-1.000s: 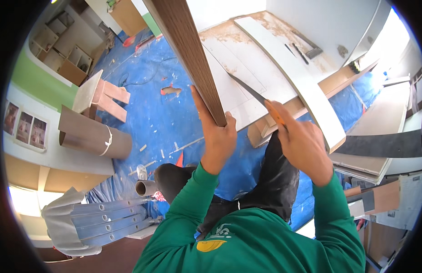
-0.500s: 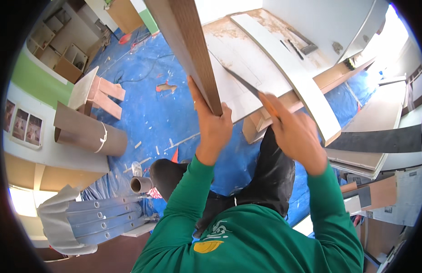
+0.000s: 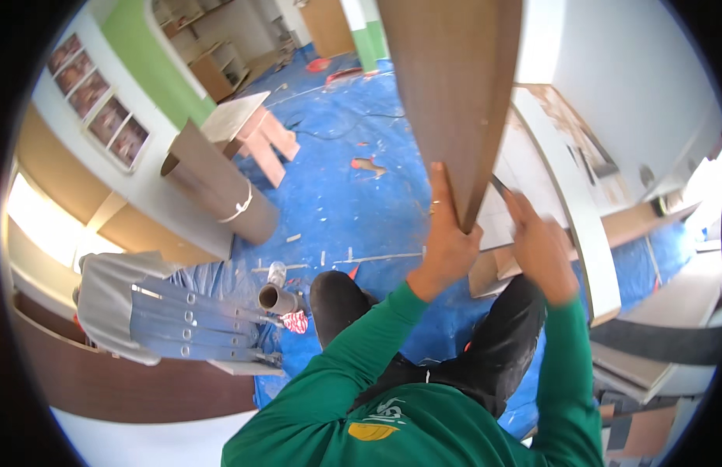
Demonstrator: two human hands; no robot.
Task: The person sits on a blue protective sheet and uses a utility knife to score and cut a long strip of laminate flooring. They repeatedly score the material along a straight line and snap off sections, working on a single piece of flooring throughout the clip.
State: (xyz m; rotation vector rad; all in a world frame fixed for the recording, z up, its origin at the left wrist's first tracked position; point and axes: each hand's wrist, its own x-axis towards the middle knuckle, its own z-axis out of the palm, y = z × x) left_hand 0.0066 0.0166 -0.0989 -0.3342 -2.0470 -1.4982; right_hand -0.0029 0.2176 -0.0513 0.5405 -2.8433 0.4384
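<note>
My left hand [image 3: 448, 247] grips the lower end of a long brown wood-grain board [image 3: 458, 86], which rises upward out of the top of the picture. My right hand [image 3: 542, 251], slightly blurred, is closed on a long dark-bladed tool [image 3: 500, 185] at the board's right edge; the blade is partly hidden by the board, and its handle is mostly covered by my fingers. Behind them lies a white panel [image 3: 517, 163], with a narrow white board [image 3: 579, 233] across it to the right of my hands.
Blue sheeting [image 3: 353, 210] covers the floor around my bent legs. On the left are a brown roll [image 3: 228, 194], a small wooden stool [image 3: 264, 140], a folded ladder [image 3: 190, 323] and a cardboard tube [image 3: 279, 300]. Stacked panels [image 3: 637, 366] lie at the right.
The view has swung, shifting the room rightward and downward. The board appears wider and farther right, and my right hand has come closer to it, the tool's blade now partly behind it.
</note>
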